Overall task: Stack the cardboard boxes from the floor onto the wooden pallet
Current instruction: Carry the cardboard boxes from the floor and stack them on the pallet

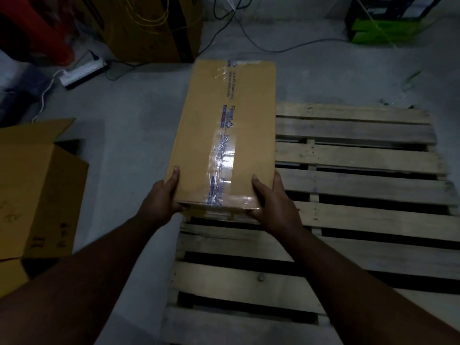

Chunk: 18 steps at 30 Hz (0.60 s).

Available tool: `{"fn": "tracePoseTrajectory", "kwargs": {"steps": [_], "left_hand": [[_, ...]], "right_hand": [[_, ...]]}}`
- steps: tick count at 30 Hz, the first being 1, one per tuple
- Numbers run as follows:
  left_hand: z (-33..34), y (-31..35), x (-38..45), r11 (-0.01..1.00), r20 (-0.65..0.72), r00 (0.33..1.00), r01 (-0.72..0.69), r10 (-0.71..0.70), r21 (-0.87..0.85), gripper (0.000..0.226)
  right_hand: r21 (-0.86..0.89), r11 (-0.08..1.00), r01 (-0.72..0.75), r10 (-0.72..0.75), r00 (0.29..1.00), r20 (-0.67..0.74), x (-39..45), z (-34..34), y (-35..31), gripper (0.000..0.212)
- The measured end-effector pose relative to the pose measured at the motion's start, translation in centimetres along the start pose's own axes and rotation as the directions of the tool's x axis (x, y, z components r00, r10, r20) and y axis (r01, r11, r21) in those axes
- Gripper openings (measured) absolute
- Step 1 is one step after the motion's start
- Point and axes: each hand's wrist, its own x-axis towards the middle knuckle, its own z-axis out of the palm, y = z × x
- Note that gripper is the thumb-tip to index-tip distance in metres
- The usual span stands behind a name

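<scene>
Both hands grip the near end of a taped cardboard box [224, 135] at frame center, over the left edge of the wooden pallet [361, 185]: left hand [164, 197] and right hand [271, 195] with thumbs on top, fingers hidden beneath. At left, an open carton [37, 185] is cut off, its contents unseen.
</scene>
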Motion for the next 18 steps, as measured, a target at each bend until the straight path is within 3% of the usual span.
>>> {"fn": "tracePoseTrajectory", "kwargs": {"steps": [5, 9, 18], "left_hand": [[-1.4, 0.0, 0.6, 0.998, 0.098, 0.995, -0.029, 0.024, 0.052, 0.117], [-1.2, -0.3, 0.5, 0.999, -0.007, 0.999, -0.044, 0.044, 0.008, 0.107], [-1.9, -1.4, 1.3, 0.996, -0.034, 0.997, -0.064, 0.066, 0.057, 0.101]], "right_hand": [[0.011, 1.0, 0.0, 0.0, 1.0, 0.014, 0.8, 0.4, 0.3, 0.1], [0.074, 0.997, 0.006, -0.005, 1.0, -0.02, 1.8, 0.0, 0.7, 0.1], [0.073, 0.997, -0.011, 0.015, 0.998, -0.056, 2.5, 1.0, 0.0, 0.097]]}}
